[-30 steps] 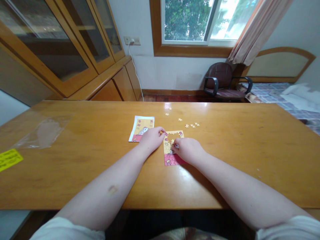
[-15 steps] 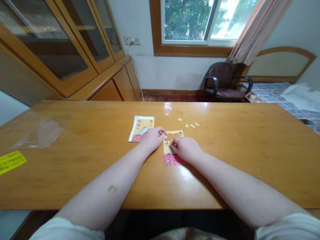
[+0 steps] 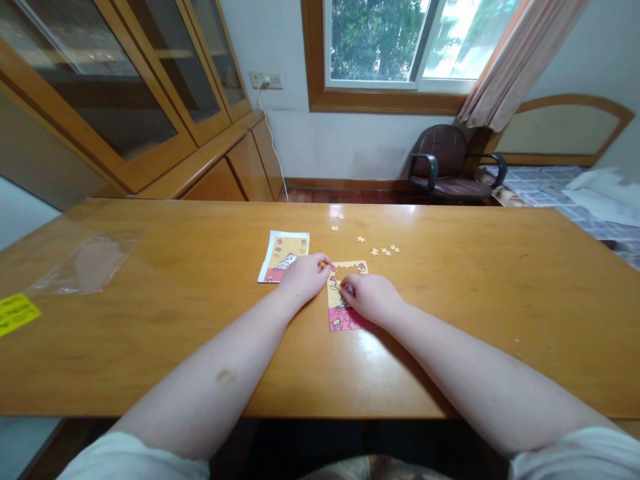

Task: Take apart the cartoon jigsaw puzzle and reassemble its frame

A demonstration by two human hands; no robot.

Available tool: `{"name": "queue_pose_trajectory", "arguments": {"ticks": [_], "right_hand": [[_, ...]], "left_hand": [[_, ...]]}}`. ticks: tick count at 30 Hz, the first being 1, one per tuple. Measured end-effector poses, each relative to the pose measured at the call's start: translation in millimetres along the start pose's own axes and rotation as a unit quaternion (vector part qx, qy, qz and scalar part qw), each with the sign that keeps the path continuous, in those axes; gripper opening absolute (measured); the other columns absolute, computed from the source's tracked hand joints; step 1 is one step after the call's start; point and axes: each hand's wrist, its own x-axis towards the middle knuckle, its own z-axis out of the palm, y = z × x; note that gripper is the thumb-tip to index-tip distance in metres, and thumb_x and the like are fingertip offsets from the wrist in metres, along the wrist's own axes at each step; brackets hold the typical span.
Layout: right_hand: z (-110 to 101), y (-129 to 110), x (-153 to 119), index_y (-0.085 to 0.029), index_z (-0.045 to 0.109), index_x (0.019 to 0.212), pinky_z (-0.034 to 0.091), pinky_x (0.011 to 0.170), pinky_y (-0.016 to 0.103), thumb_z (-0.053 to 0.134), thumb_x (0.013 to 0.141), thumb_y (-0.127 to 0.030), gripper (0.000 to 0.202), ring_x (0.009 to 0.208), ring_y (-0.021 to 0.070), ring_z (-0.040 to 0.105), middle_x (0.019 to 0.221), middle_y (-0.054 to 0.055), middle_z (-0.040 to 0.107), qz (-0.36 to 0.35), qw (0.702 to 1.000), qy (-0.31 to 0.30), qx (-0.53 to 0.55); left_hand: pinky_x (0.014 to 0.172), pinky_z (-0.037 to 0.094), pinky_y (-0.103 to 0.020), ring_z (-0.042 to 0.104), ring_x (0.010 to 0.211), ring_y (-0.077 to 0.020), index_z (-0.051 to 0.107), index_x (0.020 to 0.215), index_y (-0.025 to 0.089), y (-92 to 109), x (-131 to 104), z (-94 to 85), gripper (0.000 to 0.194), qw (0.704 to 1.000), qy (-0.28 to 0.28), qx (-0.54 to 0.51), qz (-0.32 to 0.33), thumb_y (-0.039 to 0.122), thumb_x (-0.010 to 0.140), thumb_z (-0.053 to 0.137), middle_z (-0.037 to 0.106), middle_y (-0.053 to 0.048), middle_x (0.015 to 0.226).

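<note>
A small jigsaw puzzle [image 3: 347, 321], pink at the bottom and yellow above with a white cartoon figure, lies flat on the table; a gap shows bare table in its upper part. My left hand [image 3: 306, 277] is at its upper left edge, fingers curled and thumb and fingertips closed on the border. My right hand [image 3: 374, 298] lies over its right side, finger and thumb pinched at the puzzle's middle on what looks like a puzzle piece, mostly hidden by the fingers. Left of the puzzle, partly under my left hand, is a reference picture sheet [image 3: 284, 250].
Several loose puzzle pieces [image 3: 375, 252] lie beyond the puzzle on the wooden table [image 3: 480, 307]. At the left are a clear plastic bag [image 3: 97, 263] and a yellow label [image 3: 17, 315]. An armchair [image 3: 443, 160] stands past the far edge.
My right fingertips have shifted very slightly over the middle of the puzzle. My left hand keeps its place, and the loose pieces lie as before.
</note>
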Motion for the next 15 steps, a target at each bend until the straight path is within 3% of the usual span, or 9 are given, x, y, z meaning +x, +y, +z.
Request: {"name": "queue_pose_trajectory", "arguments": {"ticks": [11, 15], "right_hand": [[-2, 9, 9, -0.023, 0.069, 0.101, 0.044, 0.071, 0.027, 0.044, 0.092, -0.034, 0.028, 0.083, 0.0195, 0.067, 0.093, 0.007, 0.073, 0.032, 0.999, 0.013, 0.022], [-3, 12, 9, -0.025, 0.068, 0.102, 0.045, 0.07, 0.027, 0.045, 0.091, -0.041, 0.03, 0.084, 0.0197, 0.067, 0.093, 0.005, 0.074, 0.02, 0.999, 0.028, 0.033]], "left_hand": [[0.063, 0.04, -0.028, 0.061, 0.074, -0.0199, 0.071, 0.091, 0.023, 1, -1, -0.3, 0.023, 1.0, -0.007, -0.003, -0.005, 0.031, 0.082, 0.051, 0.068, -0.003, 0.076], [0.06, 0.038, -0.027, 0.06, 0.072, -0.0192, 0.07, 0.089, 0.023, 0, 0, 0.8, 0.022, 1.0, -0.007, -0.006, 0.009, 0.031, 0.082, 0.05, 0.067, -0.003, 0.073]]}}
